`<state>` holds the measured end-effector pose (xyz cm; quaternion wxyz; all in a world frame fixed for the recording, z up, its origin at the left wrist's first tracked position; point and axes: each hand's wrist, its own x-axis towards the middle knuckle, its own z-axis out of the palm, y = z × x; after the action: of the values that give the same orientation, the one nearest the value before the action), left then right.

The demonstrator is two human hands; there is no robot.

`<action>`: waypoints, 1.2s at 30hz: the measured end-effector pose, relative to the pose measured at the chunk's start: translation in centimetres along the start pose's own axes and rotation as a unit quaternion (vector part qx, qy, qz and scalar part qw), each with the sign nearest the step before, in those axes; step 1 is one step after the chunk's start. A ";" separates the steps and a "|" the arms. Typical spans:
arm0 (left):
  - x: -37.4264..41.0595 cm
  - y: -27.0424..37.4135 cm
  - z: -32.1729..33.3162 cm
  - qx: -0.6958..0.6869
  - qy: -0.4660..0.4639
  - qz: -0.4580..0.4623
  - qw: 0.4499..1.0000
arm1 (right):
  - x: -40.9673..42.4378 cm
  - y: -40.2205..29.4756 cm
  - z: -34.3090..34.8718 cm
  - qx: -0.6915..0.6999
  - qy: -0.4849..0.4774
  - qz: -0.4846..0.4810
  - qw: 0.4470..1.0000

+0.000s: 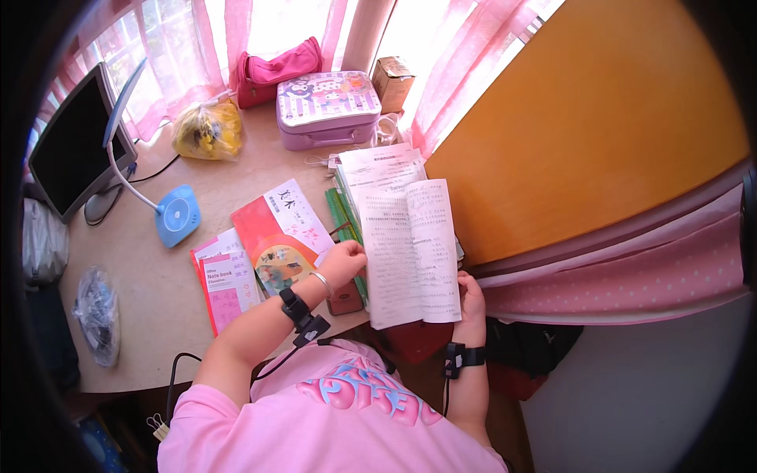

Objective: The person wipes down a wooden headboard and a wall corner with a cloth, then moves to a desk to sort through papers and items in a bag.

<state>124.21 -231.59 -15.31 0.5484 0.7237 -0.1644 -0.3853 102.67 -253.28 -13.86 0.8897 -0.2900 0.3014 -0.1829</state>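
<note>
Printed paper sheets [393,254], open with a fold down the middle, are held up over the desk's right part. At their left edge, my left hand [346,260] pinches the paper with curled fingers. My right hand [471,298] grips the lower right edge, its thumb over the margin. Behind them lies a stack of papers [381,162] with green-edged books [342,216] at its left side. Just below my left hand, a phone-like pink object [346,298] is partly covered by the wrist. A red and white exercise book [284,236] lies left of my hand.
Notebooks [227,278] lie at the left near a blue desk lamp [177,216] and a monitor [80,142]. Toward the window are a yellow plastic bag [208,130], a pink pouch [281,65], a purple case [328,106] and a cardboard box [392,86]. A wooden panel [591,130] borders the right.
</note>
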 end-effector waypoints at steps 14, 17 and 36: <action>-1.7 2.0 -6.8 -0.169 0.126 0.041 0.977 | 0.2 -0.4 2.6 -0.013 -0.111 0.009 0.994; -2.4 1.8 -6.2 -0.148 0.068 0.044 0.986 | 1.0 2.4 4.2 -0.069 -0.160 0.059 0.983; -3.0 0.3 -4.4 -0.078 -0.006 -0.010 0.997 | -1.0 3.4 3.9 -0.110 -0.046 -0.014 0.993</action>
<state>125.53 -226.73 -13.48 0.5982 0.6783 -0.1297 -0.4066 104.91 -248.59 -12.96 0.8626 -0.3990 0.2739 -0.1476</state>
